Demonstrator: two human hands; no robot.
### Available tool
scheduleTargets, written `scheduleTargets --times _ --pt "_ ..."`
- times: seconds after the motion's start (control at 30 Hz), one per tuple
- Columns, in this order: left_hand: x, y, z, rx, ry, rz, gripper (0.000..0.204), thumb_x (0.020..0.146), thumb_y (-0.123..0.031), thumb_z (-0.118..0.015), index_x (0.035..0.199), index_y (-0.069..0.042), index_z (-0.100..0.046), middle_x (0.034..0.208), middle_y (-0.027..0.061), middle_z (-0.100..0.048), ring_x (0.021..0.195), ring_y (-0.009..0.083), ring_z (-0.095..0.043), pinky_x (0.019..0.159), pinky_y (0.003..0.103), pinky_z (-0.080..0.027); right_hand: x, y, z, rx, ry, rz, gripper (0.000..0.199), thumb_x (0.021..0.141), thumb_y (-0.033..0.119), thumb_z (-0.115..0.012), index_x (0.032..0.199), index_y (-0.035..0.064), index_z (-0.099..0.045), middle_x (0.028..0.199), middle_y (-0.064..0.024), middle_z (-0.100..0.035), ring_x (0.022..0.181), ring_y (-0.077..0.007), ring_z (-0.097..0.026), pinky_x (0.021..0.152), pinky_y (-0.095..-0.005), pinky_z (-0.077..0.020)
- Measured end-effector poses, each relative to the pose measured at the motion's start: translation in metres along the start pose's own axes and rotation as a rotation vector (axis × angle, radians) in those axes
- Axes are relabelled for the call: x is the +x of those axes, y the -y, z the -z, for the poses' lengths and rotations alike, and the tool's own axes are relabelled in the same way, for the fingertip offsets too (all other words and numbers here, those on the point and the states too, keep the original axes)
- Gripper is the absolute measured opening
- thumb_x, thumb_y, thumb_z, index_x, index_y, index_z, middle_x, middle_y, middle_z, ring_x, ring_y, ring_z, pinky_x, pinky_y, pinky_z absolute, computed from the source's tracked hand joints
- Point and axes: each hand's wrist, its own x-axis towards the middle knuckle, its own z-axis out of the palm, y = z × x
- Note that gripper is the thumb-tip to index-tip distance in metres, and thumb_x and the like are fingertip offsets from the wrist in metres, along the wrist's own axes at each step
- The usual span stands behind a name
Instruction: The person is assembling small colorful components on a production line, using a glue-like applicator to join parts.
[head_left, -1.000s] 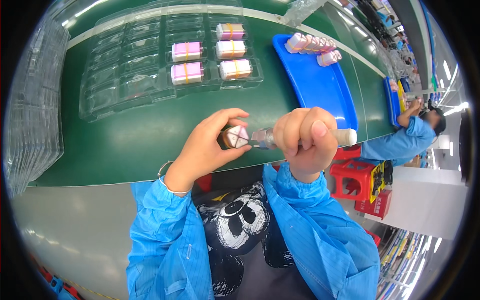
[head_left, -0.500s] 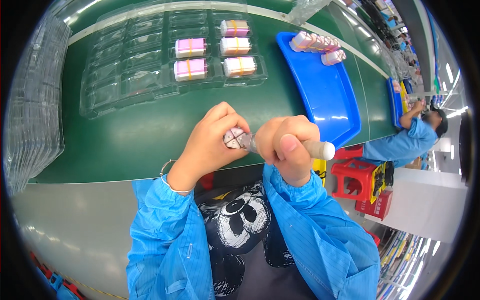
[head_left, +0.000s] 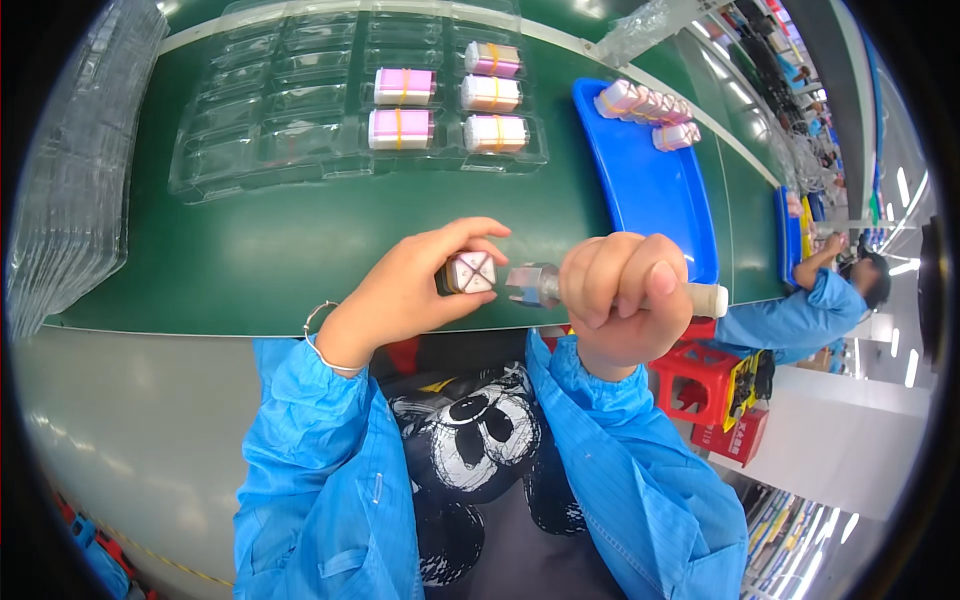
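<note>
Pinching a small banded block (head_left: 470,272) in my left hand (head_left: 415,290), fingertips pressed on its sides, over the green table (head_left: 280,260) near edge. Right hand (head_left: 620,295) fisted round a tool (head_left: 535,285), lying horizontal, tip pointing left, just beside the block.

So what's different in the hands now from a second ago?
The left hand and right hand have drawn apart: the tool in the right hand no longer meets the small box, and a gap shows between them. Both grips are unchanged; the clear tray and blue tray lie as before.
</note>
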Motion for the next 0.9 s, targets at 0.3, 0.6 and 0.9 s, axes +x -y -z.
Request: scheduleTargets --times 0.3,0.6,0.9 --pt "0.001 0.000 -0.004 0.300 -0.130 -0.070 0.033 0.058 -0.006 -0.079 0.085 -0.010 -0.060 0.079 0.0051 -0.049 0.075 0.0248 -0.054 0.063 0.035 -0.045 -0.010 -0.014 -0.017 -0.141 -0.056 -0.080 0.035 0.092 0.022 -0.052 0.061 0.0056 -0.049 0.055 -0.0050 -0.054 0.047 -0.0110 -0.041 0.044 -0.0268 -0.0326" --pt "0.001 0.004 -0.004 0.310 -0.141 -0.105 0.030 0.061 -0.011 -0.081 0.082 -0.007 -0.059 0.077 0.0053 -0.049 0.072 0.0229 -0.052 0.061 0.033 -0.044 -0.010 -0.018 -0.020 -0.234 0.010 -0.089 0.032 0.089 0.016 -0.053 0.059 0.0037 -0.051 0.056 -0.0046 -0.055 0.048 -0.0123 -0.047 0.046 -0.0269 -0.0363" --pt "0.000 0.001 -0.004 0.310 -0.120 -0.050 0.033 0.057 -0.006 -0.076 0.084 -0.012 -0.059 0.082 0.0050 -0.051 0.079 0.0270 -0.057 0.066 0.037 -0.048 -0.009 -0.021 -0.018 -0.357 0.076 -0.142 0.031 0.087 0.012 -0.052 0.057 0.0025 -0.050 0.053 -0.0050 -0.053 0.045 -0.0130 -0.047 0.044 -0.0280 -0.0361"
